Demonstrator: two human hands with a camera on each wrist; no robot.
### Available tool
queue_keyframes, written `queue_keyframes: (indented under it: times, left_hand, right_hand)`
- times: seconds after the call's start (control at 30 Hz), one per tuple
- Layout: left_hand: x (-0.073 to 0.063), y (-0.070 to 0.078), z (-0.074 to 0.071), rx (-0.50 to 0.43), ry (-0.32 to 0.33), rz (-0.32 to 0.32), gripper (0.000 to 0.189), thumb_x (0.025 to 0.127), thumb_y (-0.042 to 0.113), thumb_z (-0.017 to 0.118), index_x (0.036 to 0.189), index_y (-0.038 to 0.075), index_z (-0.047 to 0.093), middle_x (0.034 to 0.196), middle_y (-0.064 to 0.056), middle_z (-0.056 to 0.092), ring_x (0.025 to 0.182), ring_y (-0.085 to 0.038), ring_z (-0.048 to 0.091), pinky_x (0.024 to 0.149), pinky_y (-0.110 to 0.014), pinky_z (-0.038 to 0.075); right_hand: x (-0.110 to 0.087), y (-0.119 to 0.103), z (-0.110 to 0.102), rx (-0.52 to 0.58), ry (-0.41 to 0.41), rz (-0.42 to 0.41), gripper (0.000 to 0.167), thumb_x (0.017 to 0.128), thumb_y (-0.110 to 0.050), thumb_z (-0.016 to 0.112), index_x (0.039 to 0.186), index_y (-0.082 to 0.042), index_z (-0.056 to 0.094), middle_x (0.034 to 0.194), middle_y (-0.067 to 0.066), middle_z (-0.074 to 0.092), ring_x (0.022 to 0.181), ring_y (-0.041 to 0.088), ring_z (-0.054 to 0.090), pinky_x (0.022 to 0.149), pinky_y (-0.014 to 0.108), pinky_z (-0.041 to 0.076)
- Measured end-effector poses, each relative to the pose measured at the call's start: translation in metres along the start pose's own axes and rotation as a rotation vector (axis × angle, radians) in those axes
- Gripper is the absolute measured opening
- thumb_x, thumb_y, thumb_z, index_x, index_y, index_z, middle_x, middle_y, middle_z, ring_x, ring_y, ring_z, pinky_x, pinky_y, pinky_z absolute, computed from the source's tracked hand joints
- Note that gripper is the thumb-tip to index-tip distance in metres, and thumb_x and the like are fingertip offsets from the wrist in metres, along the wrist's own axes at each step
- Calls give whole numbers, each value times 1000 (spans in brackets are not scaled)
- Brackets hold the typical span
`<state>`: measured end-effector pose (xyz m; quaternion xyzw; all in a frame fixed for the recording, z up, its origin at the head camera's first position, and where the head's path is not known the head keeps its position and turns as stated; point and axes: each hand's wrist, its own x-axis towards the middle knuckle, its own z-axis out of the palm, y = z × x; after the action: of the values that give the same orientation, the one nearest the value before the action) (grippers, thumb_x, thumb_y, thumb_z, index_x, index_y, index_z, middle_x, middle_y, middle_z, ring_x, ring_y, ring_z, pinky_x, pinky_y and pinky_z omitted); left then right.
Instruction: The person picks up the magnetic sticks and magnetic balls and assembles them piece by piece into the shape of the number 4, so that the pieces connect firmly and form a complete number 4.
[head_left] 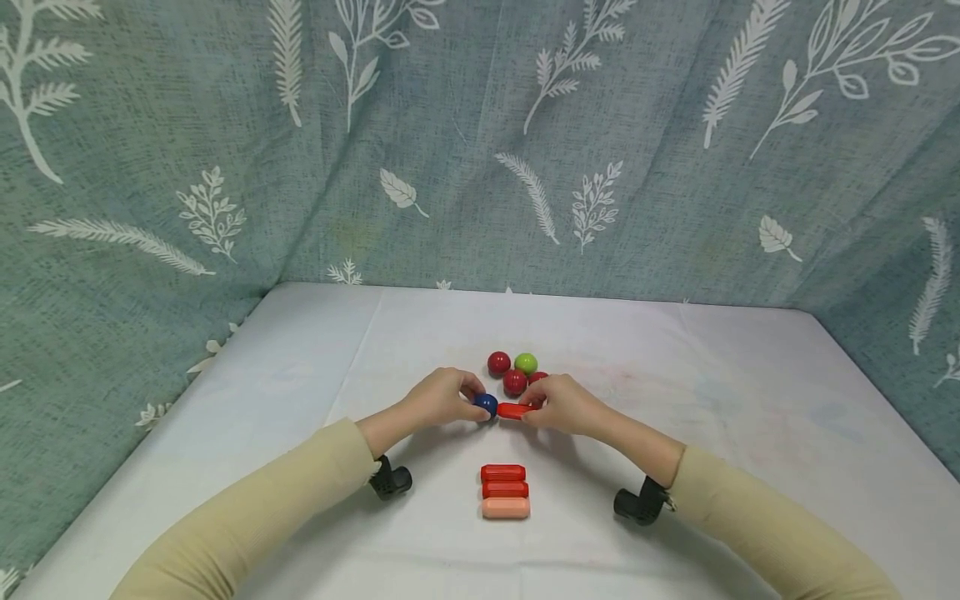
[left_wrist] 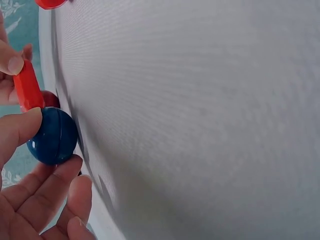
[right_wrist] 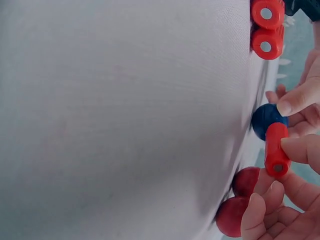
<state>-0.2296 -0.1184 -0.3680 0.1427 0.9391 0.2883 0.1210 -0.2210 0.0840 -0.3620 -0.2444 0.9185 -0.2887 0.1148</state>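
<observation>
My left hand (head_left: 442, 396) pinches a dark blue ball (head_left: 486, 405) between thumb and fingers, low over the white tabletop. From the other side, my right hand (head_left: 566, 404) pinches a red magnetic rod (head_left: 514, 411), its far end meeting the ball. In the left wrist view the rod (left_wrist: 28, 86) touches the blue ball (left_wrist: 53, 136), close to my left thumb. The right wrist view shows a grey metal disc in the free end of the rod (right_wrist: 276, 150). My right fingertips partly cover that piece.
Behind the hands sit red balls (head_left: 498, 362) and a green ball (head_left: 526, 363), one red ball partly hidden by my right hand. Nearer me, two red rods (head_left: 503, 473) and a peach rod (head_left: 506, 508) lie side by side. A patterned cloth (head_left: 465, 150) hangs behind the table.
</observation>
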Motion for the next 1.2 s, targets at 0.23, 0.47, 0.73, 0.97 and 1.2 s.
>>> queue_keyframes:
  times: [0.23, 0.47, 0.73, 0.97, 1.2]
  left_hand:
    - [0, -1, 1, 7, 0, -6, 27, 73, 23, 77, 95, 10, 67, 82, 2, 65, 76, -11, 56, 71, -27, 45]
    - [1, -7, -2, 1, -44, 54, 34, 73, 19, 77, 104, 15, 65, 85, 1, 65, 77, -11, 56, 64, -24, 43]
    - [3, -10, -5, -35, -85, 62, 32, 72, 18, 78, 102, 16, 68, 88, 2, 66, 85, -12, 55, 74, -31, 43]
    - [4, -11, -4, -43, -72, 52, 31, 71, 20, 78, 100, 16, 68, 88, 3, 66, 86, -11, 56, 78, -33, 43]
    - [4, -11, -2, -51, -64, 43, 30, 71, 20, 79, 99, 16, 69, 88, 4, 67, 87, -11, 57, 78, -32, 43]
  right_hand:
    - [2, 0, 1, -4, 2, 26, 12, 78, -9, 69, 90, -6, 71, 72, -2, 57, 65, 11, 46, 57, 20, 38]
    - [2, 1, 2, 11, -5, 32, 12, 79, -9, 69, 91, -5, 71, 73, -2, 59, 66, 11, 47, 58, 20, 40]
    - [2, 3, 2, 24, 0, 29, 14, 78, -7, 69, 92, -4, 71, 77, 0, 63, 69, 11, 47, 59, 20, 40]
    - [3, 4, 2, 13, 6, 55, 16, 78, -8, 70, 94, -5, 71, 79, 1, 64, 69, 11, 48, 60, 20, 41]
    - [1, 5, -8, 31, 8, 94, 17, 79, -9, 69, 96, -5, 71, 86, 3, 66, 75, 13, 52, 65, 23, 47]
